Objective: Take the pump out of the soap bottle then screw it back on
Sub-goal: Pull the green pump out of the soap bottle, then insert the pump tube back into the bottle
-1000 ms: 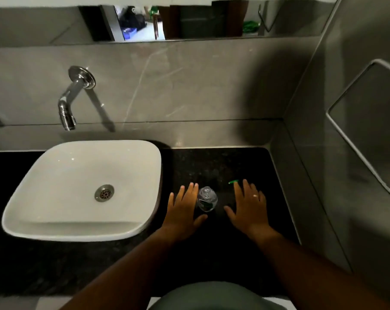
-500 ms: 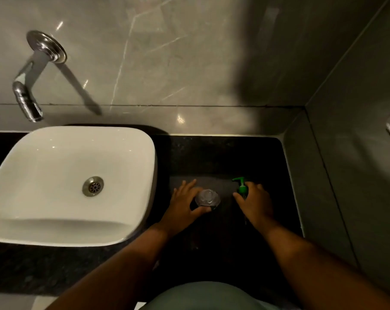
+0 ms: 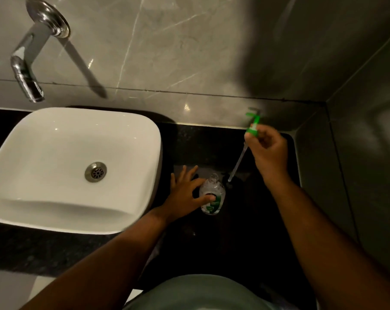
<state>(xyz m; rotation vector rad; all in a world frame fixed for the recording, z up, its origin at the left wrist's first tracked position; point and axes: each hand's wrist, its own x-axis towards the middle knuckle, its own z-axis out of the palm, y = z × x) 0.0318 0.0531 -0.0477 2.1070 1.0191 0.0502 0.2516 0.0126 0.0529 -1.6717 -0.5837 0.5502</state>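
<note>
Half a second ago our right hand (image 3: 269, 151) was just closing on the green pump (image 3: 252, 126) where it lay on the bench (image 3: 245, 231); now we have lifted it well clear, fingers pinched round its collar, the dip tube (image 3: 237, 163) slanting down with its tip just beside the bottle (image 3: 212, 194) neck, not in it. Our left hand (image 3: 185, 193) has shifted too: thumb and forefinger now cup the clear bottle's side, other fingers spread flat on the bench, steadying it upright near the basin (image 3: 77, 166). We judge the removal half done and the refit starting. Next we must bring the tube tip over the open neck, feed it in, then turn the collar. The tube is thin and flexible, so it may miss the mouth.
</note>
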